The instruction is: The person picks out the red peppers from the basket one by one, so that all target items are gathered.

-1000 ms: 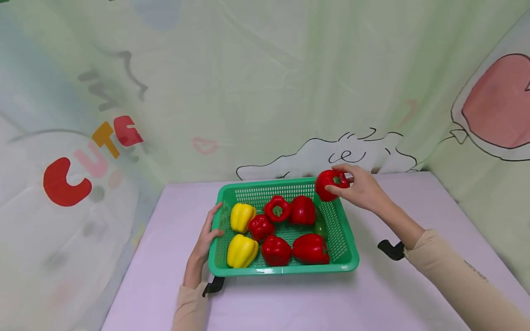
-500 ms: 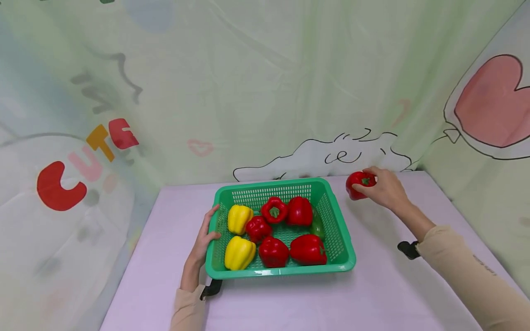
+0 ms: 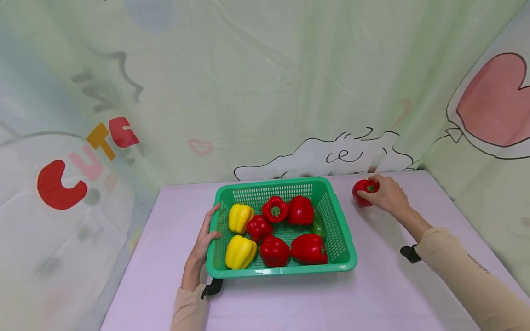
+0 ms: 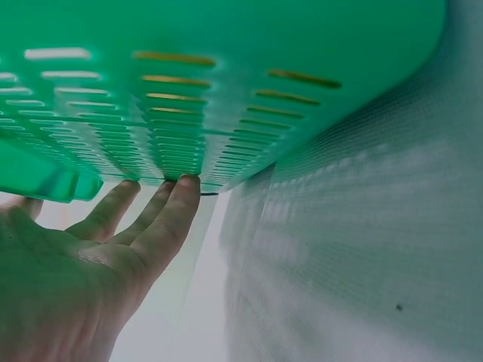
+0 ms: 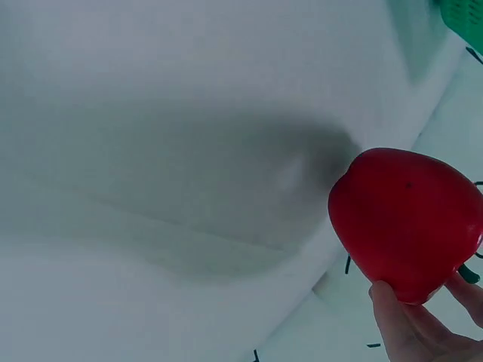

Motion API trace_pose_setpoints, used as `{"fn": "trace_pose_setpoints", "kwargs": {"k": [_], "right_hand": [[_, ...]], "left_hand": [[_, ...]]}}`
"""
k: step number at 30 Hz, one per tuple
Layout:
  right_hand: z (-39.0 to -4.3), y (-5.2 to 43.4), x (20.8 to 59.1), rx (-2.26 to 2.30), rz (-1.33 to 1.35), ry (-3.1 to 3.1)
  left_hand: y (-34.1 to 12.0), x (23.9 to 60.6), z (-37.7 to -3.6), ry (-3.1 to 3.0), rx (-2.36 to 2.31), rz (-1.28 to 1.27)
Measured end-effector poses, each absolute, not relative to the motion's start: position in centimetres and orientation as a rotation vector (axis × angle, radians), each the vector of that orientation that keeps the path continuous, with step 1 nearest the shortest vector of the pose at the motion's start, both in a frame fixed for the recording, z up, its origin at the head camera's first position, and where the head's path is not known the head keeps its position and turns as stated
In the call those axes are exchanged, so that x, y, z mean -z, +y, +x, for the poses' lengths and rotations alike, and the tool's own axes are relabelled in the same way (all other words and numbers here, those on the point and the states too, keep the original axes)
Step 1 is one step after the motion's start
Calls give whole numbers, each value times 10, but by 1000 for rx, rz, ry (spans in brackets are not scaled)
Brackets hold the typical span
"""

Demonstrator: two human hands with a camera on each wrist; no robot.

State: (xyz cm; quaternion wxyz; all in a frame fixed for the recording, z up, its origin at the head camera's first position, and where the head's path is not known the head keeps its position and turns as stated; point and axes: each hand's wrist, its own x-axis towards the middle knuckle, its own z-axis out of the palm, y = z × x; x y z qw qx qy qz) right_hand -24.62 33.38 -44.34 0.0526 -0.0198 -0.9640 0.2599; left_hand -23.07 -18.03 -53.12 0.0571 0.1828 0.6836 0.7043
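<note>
Since a second ago the right hand (image 3: 387, 194) has carried the red pepper (image 3: 364, 191) from above the basket's far right corner out to the table (image 3: 385, 294), at about two o'clock from the basket (image 3: 337, 239). The pepper now sits low at the table's far edge, close to the curtain (image 3: 265, 92), well apart from the basket's right rim. The fingers curl over its top and side, holding it; in the right wrist view fingertips (image 5: 400, 324) touch its underside.

The left hand (image 3: 204, 236) has stayed at nine o'clock on the basket, fingers fairly straight and pressed flat against the left wall, thumb up at the rim.

Inside the basket lie two yellow peppers (image 3: 241, 234) along the left side, five red peppers (image 3: 290, 230) through the middle and right, and a green pepper (image 3: 319, 225) against the right wall.

Open table runs between the basket's right rim and the right forearm, and across the near side at six o'clock.
</note>
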Motion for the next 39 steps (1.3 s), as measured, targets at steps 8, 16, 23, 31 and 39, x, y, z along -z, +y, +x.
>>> {"fn": "trace_pose_setpoints", "kwargs": {"k": [8, 16, 23, 31, 39], "right_hand": [[-247, 337, 451, -801, -101, -2987], [-250, 338, 448, -761, -109, -3002], [-249, 339, 445, -735, -153, -3008], [-249, 329, 427, -701, -107, -2958], [-243, 289, 397, -699, 51, -2988]], "left_hand": [[-180, 531, -231, 2075, -2132, 545], [-180, 530, -231, 2080, -2137, 534], [-179, 530, -231, 2081, -2134, 540], [-180, 531, -232, 2083, -2141, 561], [-179, 531, -232, 2079, -2146, 564]]}}
